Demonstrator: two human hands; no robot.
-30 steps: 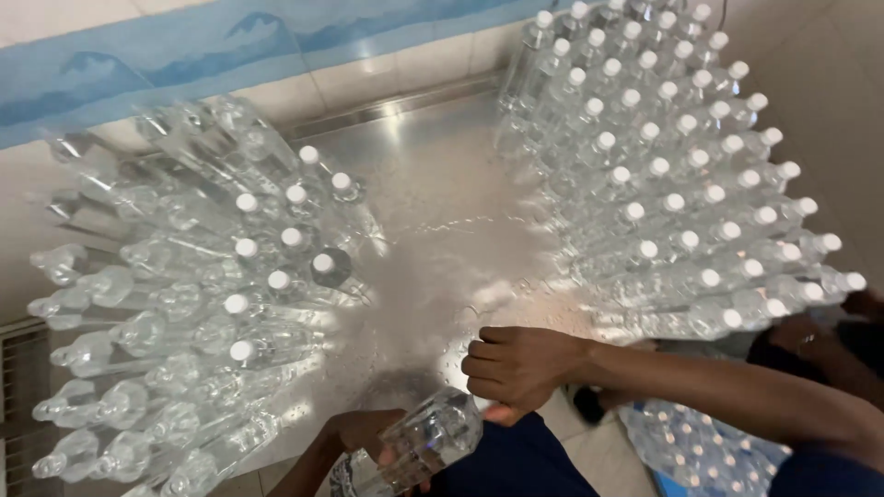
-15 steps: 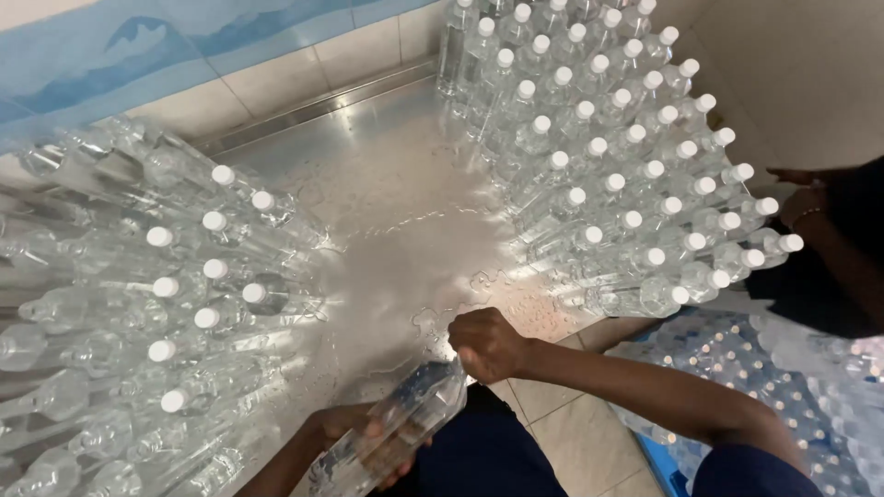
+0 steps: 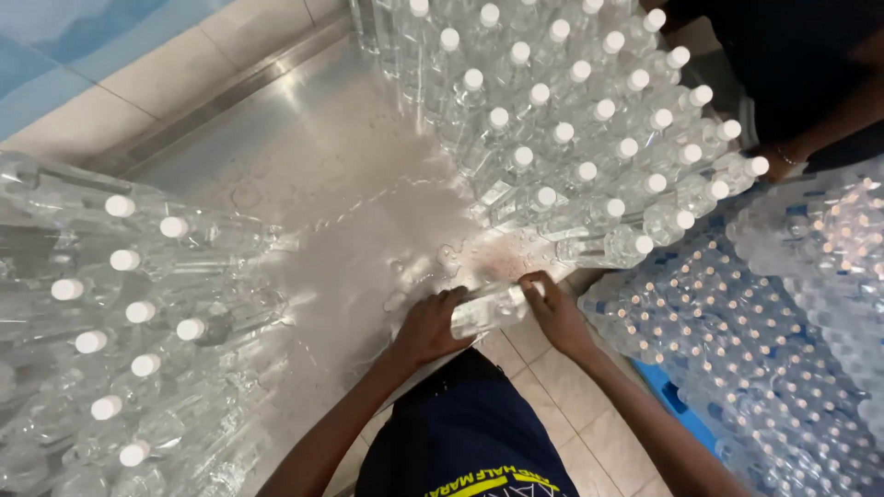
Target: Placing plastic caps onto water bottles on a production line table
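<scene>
So the bottle (image 3: pixel 488 308) is a clear plastic one with a white cap, lying on its side at the near edge of the tabletop (image 3: pixel 304 156), cap end pointing right. Left hand (image 3: pixel 428 327) is curled around the base end, fingers wrapped over the top. Right hand (image 3: pixel 552 308) is closed on the cap end, fingertips pinching around the cap.

The tabletop is shiny steel and wet, with puddles and drops spread right around the bottle. A steel lip runs along the far side, then pale tiles and a blue wall band beyond.

Left stack (image 3: pixel 120 313) of capped bottles takes up the whole left side, well apart from the hands. Right stack (image 3: pixel 580 138) comes down close, its nearest bottles just beside the right hand. Open metal runs as a wedge between the two stacks, up to the far lip.

Wrapped packs (image 3: pixel 764 340) sit lower right, off the tabletop. Another person's arm (image 3: pixel 820 138) shows at the top right.
</scene>
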